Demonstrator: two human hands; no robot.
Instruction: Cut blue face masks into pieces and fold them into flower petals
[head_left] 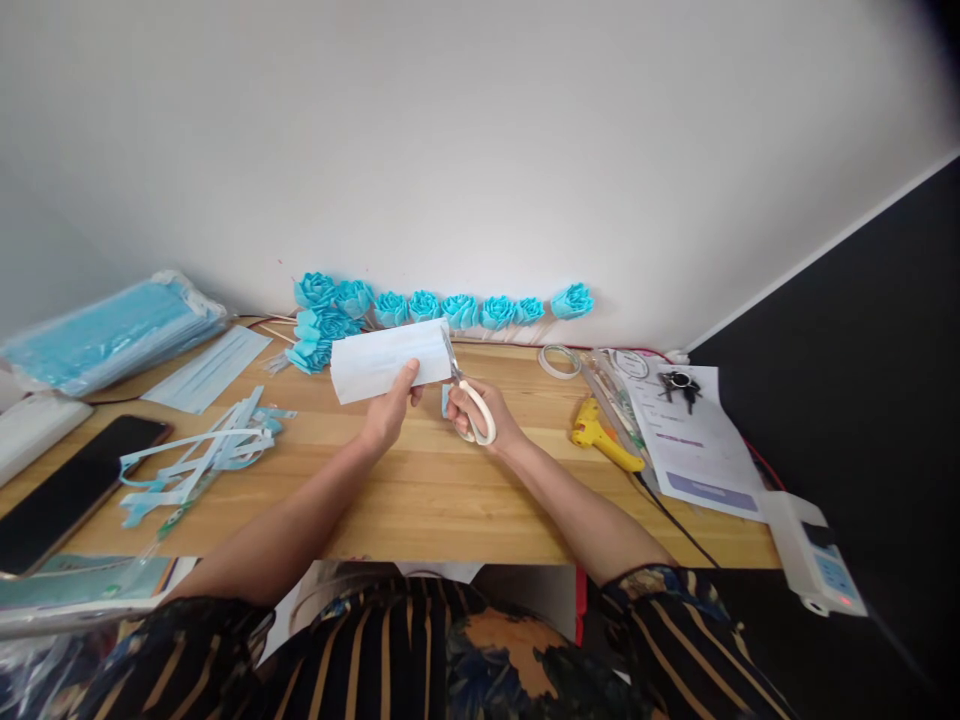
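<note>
Left hand [394, 405]: narrow grip, thumb on top, holding a pale sheet [379, 362] by its near edge. Right hand [480, 408]: fingers wrapped about the handles of white-handled scissors [487, 410], blades at the sheet's right end; blade gap too small to read. Sheet position: raised over the middle of the worktop [450, 500], slightly tilted. Small blue piece [445, 398] beside right fingertips; attachment unclear.

Far edge of worktop: blue flowers [497, 313] on sticks in a row, several bunched toward the left. Far left corner: plastic-wrapped stack of masks [112, 335]; one flat mask [206, 370] just beside it. Left part, nearer: tangled heap of cut strips [221, 445]. Near left corner: phone [71, 490], screen dark. Right part: yellow glue gun [604, 437]; tape roll [561, 375] beyond it. Right edge: printed paper [701, 450], keys [690, 400] on top.
</note>
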